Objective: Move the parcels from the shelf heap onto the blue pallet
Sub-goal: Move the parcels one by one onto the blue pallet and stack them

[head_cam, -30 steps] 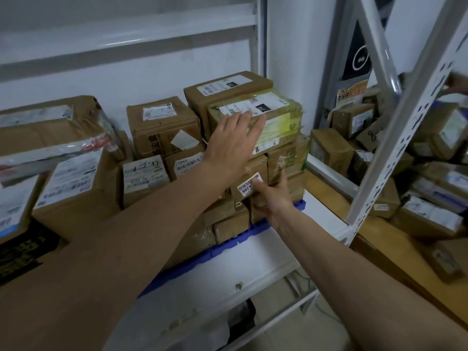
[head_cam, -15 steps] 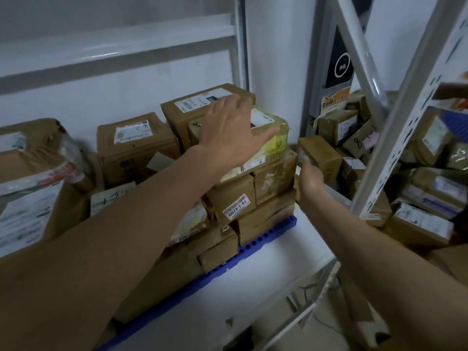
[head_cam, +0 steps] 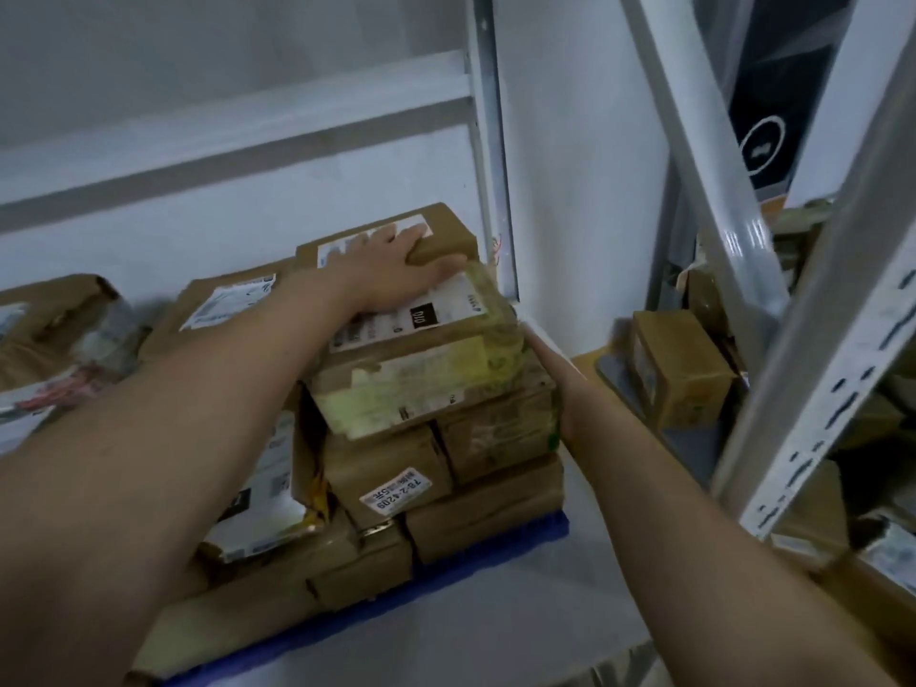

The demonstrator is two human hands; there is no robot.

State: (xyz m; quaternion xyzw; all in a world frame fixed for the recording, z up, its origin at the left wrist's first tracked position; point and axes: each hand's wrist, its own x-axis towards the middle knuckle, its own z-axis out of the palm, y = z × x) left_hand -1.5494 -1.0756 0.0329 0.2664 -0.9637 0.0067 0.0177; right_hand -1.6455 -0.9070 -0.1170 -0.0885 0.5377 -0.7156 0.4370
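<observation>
A: Although the wide stack of brown cardboard parcels (head_cam: 396,488) on the flat blue plastic pallet (head_cam: 495,542) fills most of the view, where is the shelf heap that feeds it?

B: At about three o'clock, past the slanted grey metal rack upright (head_cam: 842,339). A jumble of brown boxes (head_cam: 818,513) lies there, with one small brown cube-shaped carton (head_cam: 679,369) standing apart from the stack, nearest the pallet.

A: And the box in hand?

B: It is the flat brown carton wrapped in yellowish-green tape (head_cam: 421,369), topmost on the stack at roughly twelve o'clock from the pallet's near edge. I judge it is being seated, not lifted.

A: How will it handle?

B: Stiff, I'd say: the edges look square and nothing sags. The glossy tape looks slick, so bare cardboard would give a better purchase. Its weight cannot be read here.

A: The hands?

B: The left hand (head_cam: 396,270) lies spread and flat, palm on the white label, fingers reaching onto the taller brown box with a white label (head_cam: 446,235) behind it at twelve o'clock. It presses and grips nothing. The right hand (head_cam: 550,374) lies with fingers straight along the carton's three o'clock end, flat against it and closed on nothing.

A: Best hold for such parcels?

B: Opposite short ends, palms in, under the lower edges if the tape slips.
</observation>
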